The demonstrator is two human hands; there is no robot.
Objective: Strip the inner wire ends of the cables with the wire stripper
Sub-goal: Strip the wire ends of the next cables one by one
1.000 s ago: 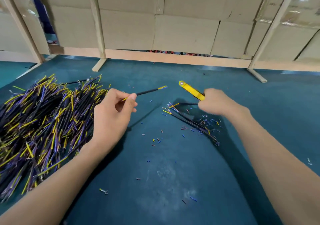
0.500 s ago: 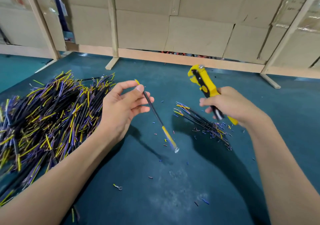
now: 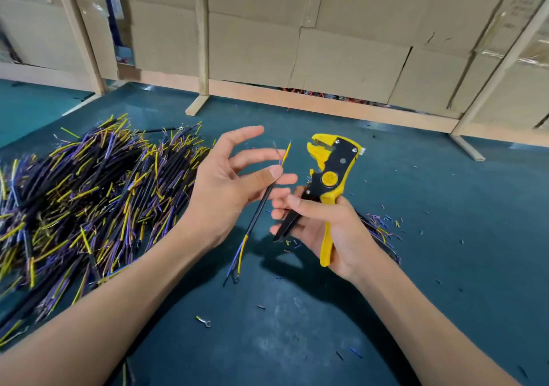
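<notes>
Pinching a cable (image 3: 261,207), the left hand (image 3: 225,189) faces the stripper-gripping right hand (image 3: 323,225).

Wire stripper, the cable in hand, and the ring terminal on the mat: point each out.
wire stripper (image 3: 329,178), head view, yellow pivot disc.
cable (image 3: 261,207), head view, black jacket below the thumb.
ring terminal (image 3: 203,321), head view, its middle, on the mat.
</notes>
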